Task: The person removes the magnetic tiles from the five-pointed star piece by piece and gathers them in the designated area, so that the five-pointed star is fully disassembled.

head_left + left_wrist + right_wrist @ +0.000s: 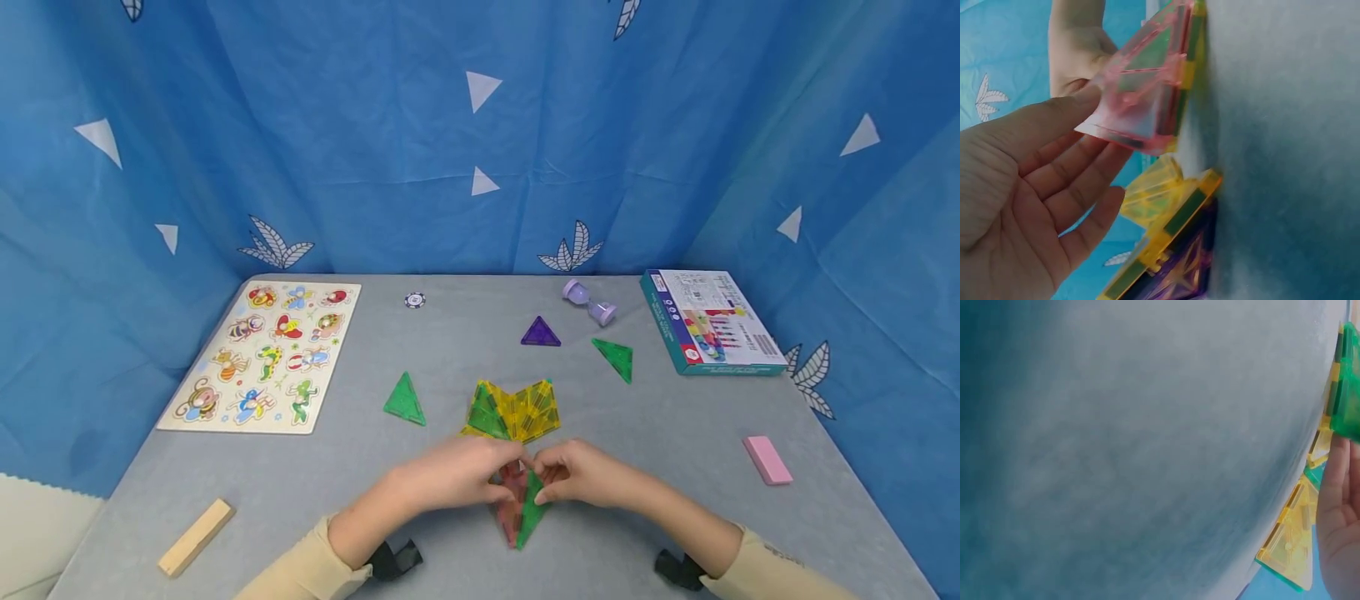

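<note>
Between its thumb and fingers, my left hand (467, 468) holds a clear red triangular magnetic tile (510, 507). The left wrist view shows the thumb of the left hand (1029, 187) on the face of this tile (1141, 87), which stands tilted up. My right hand (588, 473) pinches a green triangular tile (532, 510) that meets the red one along an edge. Its fingers (1335, 481) touch the green tile (1347, 400) in the right wrist view. Just beyond both hands stands a group of joined yellow tiles (536, 410), with green showing at its left.
Loose on the grey table lie a purple triangle (540, 333), two green triangles (406, 402) (618, 359), a purple sand timer (589, 302) and a chip (415, 300). An insect puzzle board (337, 333) and wooden block (197, 537) lie left; a box (712, 287) and pink block (767, 460) right.
</note>
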Tool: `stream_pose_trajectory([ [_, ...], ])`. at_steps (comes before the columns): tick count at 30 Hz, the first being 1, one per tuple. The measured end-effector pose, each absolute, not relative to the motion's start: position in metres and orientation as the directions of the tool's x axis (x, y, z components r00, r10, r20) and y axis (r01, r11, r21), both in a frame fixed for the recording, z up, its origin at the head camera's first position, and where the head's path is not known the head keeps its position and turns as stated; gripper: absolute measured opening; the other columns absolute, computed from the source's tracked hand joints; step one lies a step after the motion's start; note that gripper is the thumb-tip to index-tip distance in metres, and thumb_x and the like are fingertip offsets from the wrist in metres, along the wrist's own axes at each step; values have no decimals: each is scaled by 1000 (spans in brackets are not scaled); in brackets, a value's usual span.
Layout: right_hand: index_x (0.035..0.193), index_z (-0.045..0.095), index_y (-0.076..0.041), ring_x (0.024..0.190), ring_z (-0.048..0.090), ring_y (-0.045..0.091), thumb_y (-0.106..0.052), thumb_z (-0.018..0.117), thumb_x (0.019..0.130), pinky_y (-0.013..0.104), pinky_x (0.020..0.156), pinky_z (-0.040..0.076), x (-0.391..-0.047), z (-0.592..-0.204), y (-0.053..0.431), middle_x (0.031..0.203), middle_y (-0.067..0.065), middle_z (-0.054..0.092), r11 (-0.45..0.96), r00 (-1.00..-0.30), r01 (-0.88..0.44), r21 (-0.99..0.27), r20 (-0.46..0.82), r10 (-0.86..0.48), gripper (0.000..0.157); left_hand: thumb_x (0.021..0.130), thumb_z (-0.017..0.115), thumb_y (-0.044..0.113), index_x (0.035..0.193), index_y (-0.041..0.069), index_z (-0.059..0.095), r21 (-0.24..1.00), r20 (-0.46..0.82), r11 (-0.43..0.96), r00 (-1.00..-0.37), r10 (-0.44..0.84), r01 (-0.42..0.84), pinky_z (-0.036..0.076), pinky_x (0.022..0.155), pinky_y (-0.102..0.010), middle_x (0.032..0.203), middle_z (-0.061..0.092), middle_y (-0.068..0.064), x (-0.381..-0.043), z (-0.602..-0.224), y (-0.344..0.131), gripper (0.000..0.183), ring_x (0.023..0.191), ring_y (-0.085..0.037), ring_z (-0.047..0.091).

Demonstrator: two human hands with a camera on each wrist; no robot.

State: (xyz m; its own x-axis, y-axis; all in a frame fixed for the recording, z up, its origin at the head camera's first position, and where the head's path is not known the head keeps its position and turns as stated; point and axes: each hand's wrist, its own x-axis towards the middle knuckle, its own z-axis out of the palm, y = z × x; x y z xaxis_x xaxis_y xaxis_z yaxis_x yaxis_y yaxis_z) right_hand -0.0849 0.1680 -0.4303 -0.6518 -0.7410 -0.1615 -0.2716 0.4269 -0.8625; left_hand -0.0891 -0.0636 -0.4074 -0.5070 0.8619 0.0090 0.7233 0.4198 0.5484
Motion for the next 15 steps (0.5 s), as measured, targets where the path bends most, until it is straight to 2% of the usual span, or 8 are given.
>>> stream_pose_trajectory([
  [5, 86, 67, -17, 60, 51, 0, -23, 71, 81, 22, 54, 48, -84, -430, 172, 74, -8, 62, 366, -627, -286, -885, -116, -770, 9, 85, 70, 22, 100, 22, 60, 617, 7, 371, -477, 879, 694, 42, 65, -7, 91, 60, 17, -90, -413, -63, 18, 77, 9, 53],
  [7, 87, 67, -17, 60, 49, 0, -24, 71, 82, 22, 54, 47, -84, -428, 173, 75, -7, 62, 340, -620, -279, -898, -102, -778, 10, 85, 70, 21, 100, 21, 61, 663, 5, 346, -466, 885, 664, 43, 65, -8, 90, 60, 16, -90, -414, -64, 17, 76, 9, 53],
  [12, 92, 67, -14, 66, 55, 4, -22, 70, 83, 25, 58, 50, -82, -417, 178, 80, -2, 65, 259, -605, -264, -929, -49, -795, 12, 85, 68, 14, 107, 15, 63, 854, -9, 248, -463, 886, 457, 49, 71, -16, 93, 63, 12, -92, -412, -68, 22, 83, 4, 58],
  [15, 94, 68, -12, 70, 60, 7, -20, 69, 84, 27, 61, 52, -82, -410, 179, 84, 1, 67, 222, -595, -255, -941, -28, -803, 13, 85, 68, 13, 108, 14, 63, 916, -14, 199, -469, 883, 348, 51, 71, -20, 93, 64, 10, -93, -411, -70, 23, 84, 0, 60],
])
